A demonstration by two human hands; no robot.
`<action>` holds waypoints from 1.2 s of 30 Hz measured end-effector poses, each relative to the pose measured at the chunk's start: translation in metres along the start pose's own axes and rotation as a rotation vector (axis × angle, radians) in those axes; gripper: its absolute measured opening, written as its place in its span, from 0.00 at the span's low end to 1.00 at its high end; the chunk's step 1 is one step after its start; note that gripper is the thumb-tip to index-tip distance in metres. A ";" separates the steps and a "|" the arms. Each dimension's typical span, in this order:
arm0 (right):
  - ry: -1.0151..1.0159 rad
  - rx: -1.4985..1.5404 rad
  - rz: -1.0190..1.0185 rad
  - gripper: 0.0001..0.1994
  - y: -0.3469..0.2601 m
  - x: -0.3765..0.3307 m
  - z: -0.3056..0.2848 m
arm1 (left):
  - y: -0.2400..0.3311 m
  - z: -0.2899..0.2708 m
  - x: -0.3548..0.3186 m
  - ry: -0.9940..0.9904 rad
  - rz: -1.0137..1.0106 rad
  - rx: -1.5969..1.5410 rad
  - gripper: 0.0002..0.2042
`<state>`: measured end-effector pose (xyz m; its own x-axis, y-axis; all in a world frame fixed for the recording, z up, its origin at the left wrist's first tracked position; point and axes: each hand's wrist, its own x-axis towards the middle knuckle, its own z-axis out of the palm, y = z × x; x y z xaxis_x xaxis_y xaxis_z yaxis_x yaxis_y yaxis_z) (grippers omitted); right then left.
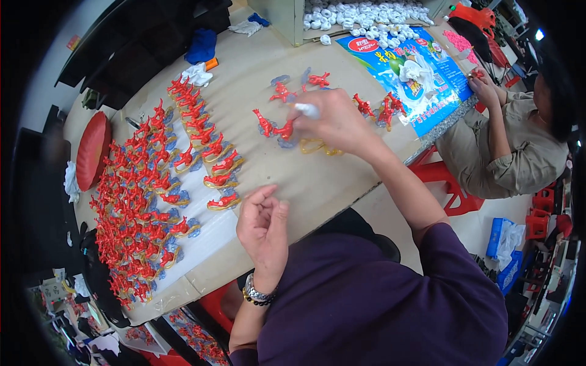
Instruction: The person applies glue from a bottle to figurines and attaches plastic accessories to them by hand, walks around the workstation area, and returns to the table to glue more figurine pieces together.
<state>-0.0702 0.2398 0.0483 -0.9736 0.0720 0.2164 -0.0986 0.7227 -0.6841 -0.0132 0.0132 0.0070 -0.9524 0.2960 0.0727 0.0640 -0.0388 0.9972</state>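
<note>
At least four red figurines (264,124) lay near the right hand (339,122), one white tool (307,110) was clamped in it, the left hand (265,227) half-curled, thumb apart

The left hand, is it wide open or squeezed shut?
Neither: the left hand is half open. Its fingers curl loosely, the thumb stands apart, and nothing shows in it.

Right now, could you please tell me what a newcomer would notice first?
Most striking is the dense crowd of red figurines filling the left of the table. Near the middle, the right hand holds a white object among a few more. A bright blue poster lies on the right.
</note>
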 end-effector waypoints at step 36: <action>0.155 0.126 -0.324 0.19 -0.022 -0.105 0.000 | 0.006 -0.022 -0.026 0.123 -0.318 -0.531 0.15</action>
<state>0.0344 0.2163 0.0404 -0.8461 -0.0365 0.5318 -0.4303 0.6355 -0.6411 0.0054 -0.0155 0.0111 -0.9297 0.2603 -0.2605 -0.3549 -0.4446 0.8224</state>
